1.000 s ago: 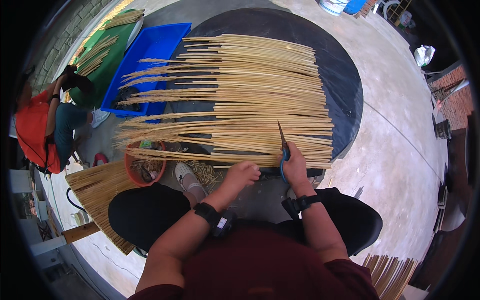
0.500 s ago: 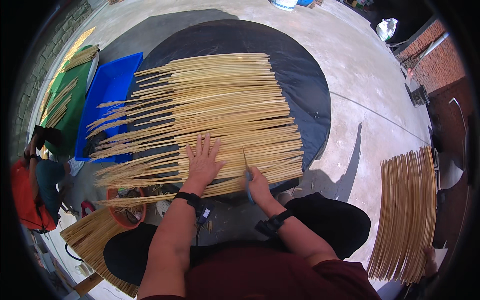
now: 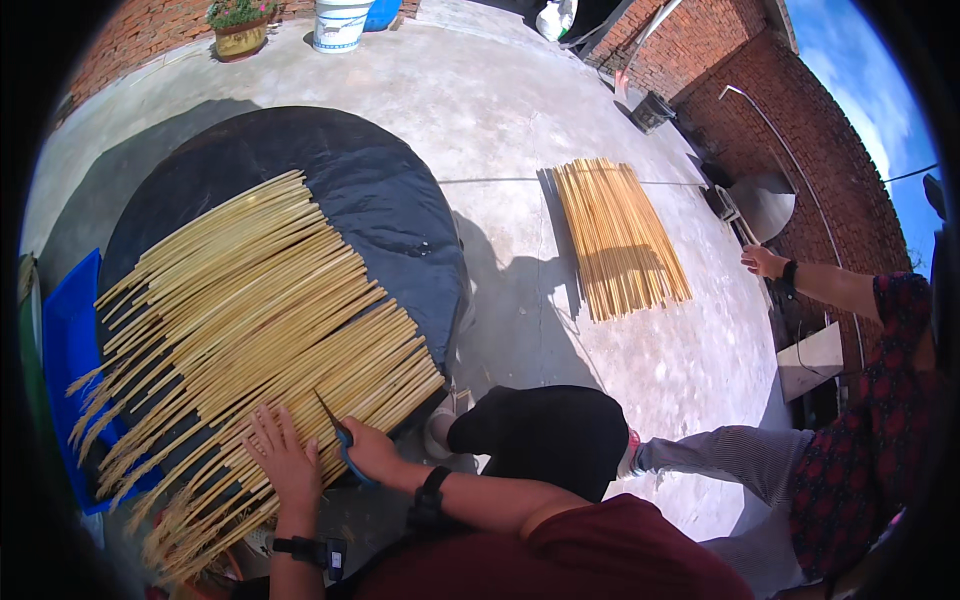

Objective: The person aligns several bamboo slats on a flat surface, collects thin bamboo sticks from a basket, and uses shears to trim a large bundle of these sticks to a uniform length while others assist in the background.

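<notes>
Well, left hand (image 3: 285, 455): palm down on the near part of the row, fingers spread and loosely apart, gripping nothing.
Right hand (image 3: 370, 450): fingers curled round the blue handles of the scissors (image 3: 346, 440), whose dark point aims far and left; whether the blades are parted, I can't tell.
Stalks (image 3: 260, 300): side by side across the left of the scene, running from near left to far right, under and beyond both hands.
Done, as I judge it: the laying-out looks well along, a broad row with the right ends fairly level.
Left to do, I'd guess: the left ends are ragged, many with feathery heads on, and I see no binding.
Surface: a round table (image 3: 375, 165) under a wrinkled black sheet, with a blue tray (image 3: 65, 330) past its left edge.
Floor: sunlit pale concrete (image 3: 520, 120), a panel of stalks (image 3: 620, 240) lying to the right.
Far right: a co-worker's outstretched hand (image 3: 763, 261), a brick wall (image 3: 840, 200) behind.
Far left: a flowerpot (image 3: 240, 40), a white bucket (image 3: 340, 25).
</notes>
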Tool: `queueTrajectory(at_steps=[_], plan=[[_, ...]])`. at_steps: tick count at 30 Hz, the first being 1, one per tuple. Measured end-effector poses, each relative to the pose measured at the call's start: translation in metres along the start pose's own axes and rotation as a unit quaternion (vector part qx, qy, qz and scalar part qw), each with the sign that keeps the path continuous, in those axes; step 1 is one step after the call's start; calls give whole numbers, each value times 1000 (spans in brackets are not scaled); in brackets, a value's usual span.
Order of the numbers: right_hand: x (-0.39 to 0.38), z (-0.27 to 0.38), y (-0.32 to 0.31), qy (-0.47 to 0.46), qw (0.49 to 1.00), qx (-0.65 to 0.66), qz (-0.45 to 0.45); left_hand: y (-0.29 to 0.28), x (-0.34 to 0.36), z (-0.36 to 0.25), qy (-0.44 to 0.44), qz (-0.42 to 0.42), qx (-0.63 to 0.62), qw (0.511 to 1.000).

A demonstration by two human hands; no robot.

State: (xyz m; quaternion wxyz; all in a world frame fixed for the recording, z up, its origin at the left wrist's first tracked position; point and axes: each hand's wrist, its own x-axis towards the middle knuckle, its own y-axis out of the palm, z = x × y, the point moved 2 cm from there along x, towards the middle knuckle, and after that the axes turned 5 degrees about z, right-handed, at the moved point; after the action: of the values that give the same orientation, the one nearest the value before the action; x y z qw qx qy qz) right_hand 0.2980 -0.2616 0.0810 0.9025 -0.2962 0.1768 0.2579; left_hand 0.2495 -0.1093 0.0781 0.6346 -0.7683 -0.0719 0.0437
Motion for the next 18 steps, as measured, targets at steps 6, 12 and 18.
queueTrajectory(at_steps=[6, 12, 18], plan=[[-1, -1, 6, 4, 1000, -14, -19, 27, -17, -3, -6, 14, 3, 1000], [17, -18, 27, -65, 991, 117, 12, 26, -32, 8, -21, -9, 13, 1000], [-35, 80, -38, -180, 947, 266, 24, -28, -26, 51, -20, -147, -260, 954]])
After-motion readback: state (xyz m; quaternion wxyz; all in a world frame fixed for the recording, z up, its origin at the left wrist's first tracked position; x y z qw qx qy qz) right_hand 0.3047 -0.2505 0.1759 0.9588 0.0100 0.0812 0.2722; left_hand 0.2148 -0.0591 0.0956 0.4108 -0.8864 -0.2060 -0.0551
